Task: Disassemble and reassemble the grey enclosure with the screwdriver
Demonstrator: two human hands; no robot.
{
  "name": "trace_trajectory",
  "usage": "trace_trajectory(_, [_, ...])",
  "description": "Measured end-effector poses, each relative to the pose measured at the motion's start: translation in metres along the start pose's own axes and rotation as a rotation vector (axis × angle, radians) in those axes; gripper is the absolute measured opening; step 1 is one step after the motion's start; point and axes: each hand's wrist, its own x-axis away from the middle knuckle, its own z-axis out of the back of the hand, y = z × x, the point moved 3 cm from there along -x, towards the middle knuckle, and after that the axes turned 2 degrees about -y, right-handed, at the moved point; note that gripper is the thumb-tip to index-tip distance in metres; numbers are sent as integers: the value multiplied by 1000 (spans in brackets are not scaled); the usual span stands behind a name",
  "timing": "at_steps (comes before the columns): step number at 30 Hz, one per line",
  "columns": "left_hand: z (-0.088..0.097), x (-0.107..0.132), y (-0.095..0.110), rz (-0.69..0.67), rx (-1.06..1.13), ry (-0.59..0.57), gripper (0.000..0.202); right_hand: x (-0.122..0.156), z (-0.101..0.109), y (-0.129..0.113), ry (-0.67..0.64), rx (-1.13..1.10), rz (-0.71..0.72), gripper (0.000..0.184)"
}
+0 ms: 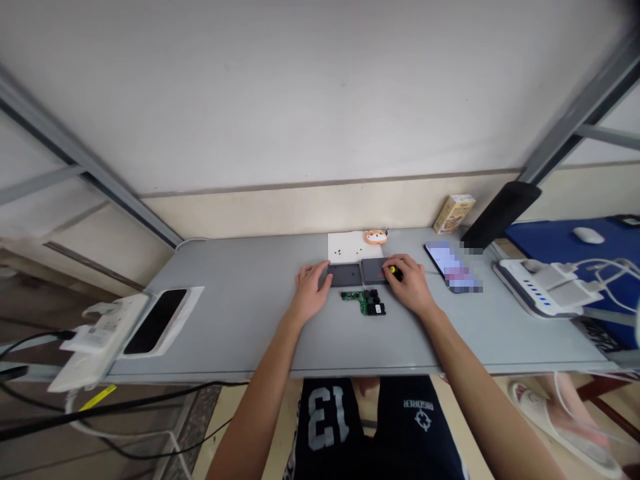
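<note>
My left hand [313, 287] rests on the desk with thumb and fingers apart, its fingertips at the left edge of a shallow dark grey case half [345, 275]. My right hand [411, 283] is closed around a screwdriver with a yellow and black handle [396, 273]. That hand lies at the right side of a second dark grey case part [373, 270], partly covering it; the screwdriver's tip is hidden. A green circuit board [363, 301] with black components lies in front of the two case parts. Several tiny dark screws [339, 252] lie on a white sheet [345, 240] behind them.
An orange animal-faced case [376, 237] sits on the sheet. On the right are a lit phone [453, 267], a small carton [453, 213], a black cylinder [503, 213] and a power strip [535, 290] with plugs. Another phone [156, 321] and power strip [107, 333] lie left.
</note>
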Motion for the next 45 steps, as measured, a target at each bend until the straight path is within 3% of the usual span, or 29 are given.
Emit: trace_trajectory(45, [-1,-2,-4,15,-2,-18,39,1,-1,1,7,-26,12,17])
